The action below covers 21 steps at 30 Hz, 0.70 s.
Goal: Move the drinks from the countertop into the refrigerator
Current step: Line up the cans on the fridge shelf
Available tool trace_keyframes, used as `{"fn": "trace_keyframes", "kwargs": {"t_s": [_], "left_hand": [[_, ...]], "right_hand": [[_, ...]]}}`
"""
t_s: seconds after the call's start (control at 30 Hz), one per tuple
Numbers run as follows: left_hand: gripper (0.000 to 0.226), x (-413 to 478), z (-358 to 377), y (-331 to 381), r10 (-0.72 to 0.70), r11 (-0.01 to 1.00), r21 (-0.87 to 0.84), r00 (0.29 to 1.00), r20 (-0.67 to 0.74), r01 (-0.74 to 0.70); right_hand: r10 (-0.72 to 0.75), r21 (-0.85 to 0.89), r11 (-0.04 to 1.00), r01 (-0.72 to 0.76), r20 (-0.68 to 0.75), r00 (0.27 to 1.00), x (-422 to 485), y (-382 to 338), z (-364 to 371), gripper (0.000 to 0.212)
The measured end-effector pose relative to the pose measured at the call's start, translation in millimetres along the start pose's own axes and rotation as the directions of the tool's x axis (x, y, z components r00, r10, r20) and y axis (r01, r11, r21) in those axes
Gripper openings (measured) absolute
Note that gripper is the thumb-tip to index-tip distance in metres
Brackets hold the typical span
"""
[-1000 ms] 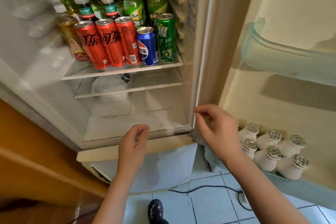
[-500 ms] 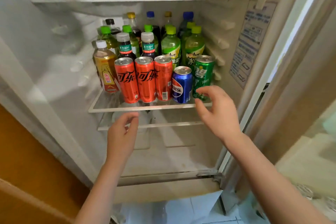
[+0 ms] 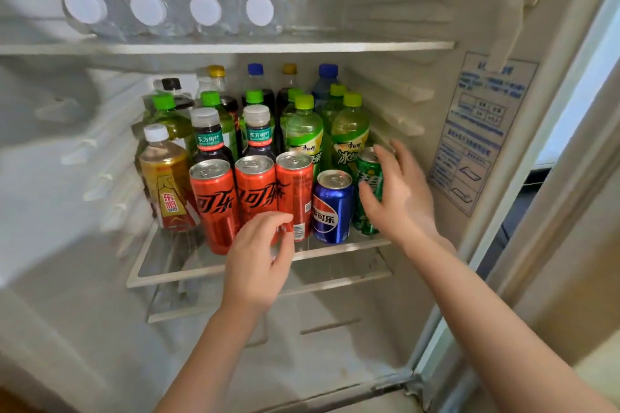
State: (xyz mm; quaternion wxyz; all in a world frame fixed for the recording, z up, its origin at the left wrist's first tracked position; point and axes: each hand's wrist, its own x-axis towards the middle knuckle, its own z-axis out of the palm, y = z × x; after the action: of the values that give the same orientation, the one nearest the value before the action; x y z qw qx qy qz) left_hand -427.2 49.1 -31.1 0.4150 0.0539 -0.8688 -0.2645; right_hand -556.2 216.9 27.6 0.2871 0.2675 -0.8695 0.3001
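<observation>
Hiding part of green can (image 3: 367, 178) is right hand (image 3: 399, 198).

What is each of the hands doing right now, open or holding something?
Left hand: fingers curled in front of the red cans; grip cannot be told.
Right hand: open, fingers spread at the green can.

Open refrigerator (image 3: 396, 305). Middle glass shelf (image 3: 167, 275): three red cola cans (image 3: 214, 204), blue Pepsi can (image 3: 332, 208) and green Sprite can (image 3: 366, 174) in front, bottles behind. Right hand (image 3: 399, 198), fingers spread, at the Sprite can. Left hand (image 3: 258, 255) loosely curled before the red cans; contact unclear.
</observation>
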Motion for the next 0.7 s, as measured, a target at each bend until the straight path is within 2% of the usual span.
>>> {"fn": "trace_keyframes", "kwargs": {"t_s": [0.2,0.37,0.5,0.6,0.7], "left_hand": [[0.025,3,20,-8,0.057,0.997,-0.051,0.996,0.073,-0.054],[0.025,-2,31,-6,0.037,0.996,-0.088,0.996,0.086,-0.030],[0.027,1,27,-1,0.023,0.996,-0.090,0.996,0.091,-0.015],[0.027,9,24,4,0.063,0.998,-0.022,0.995,0.073,-0.062],[0.029,21,23,12,0.199,0.968,0.156,0.980,-0.005,-0.196]], "right_hand": [[-0.005,-0.005,1.000,0.005,0.030,1.000,-4,7,6,0.053],[0.044,0.163,0.986,-0.037,-0.036,0.998,-14,9,6,0.045],[0.126,0.241,0.964,-0.115,-0.029,0.992,-22,11,6,0.042],[0.120,0.290,0.953,-0.086,-0.100,0.988,-31,10,3,0.040],[0.082,0.313,0.950,-0.016,-0.200,0.976,-48,9,0,0.041]]}}
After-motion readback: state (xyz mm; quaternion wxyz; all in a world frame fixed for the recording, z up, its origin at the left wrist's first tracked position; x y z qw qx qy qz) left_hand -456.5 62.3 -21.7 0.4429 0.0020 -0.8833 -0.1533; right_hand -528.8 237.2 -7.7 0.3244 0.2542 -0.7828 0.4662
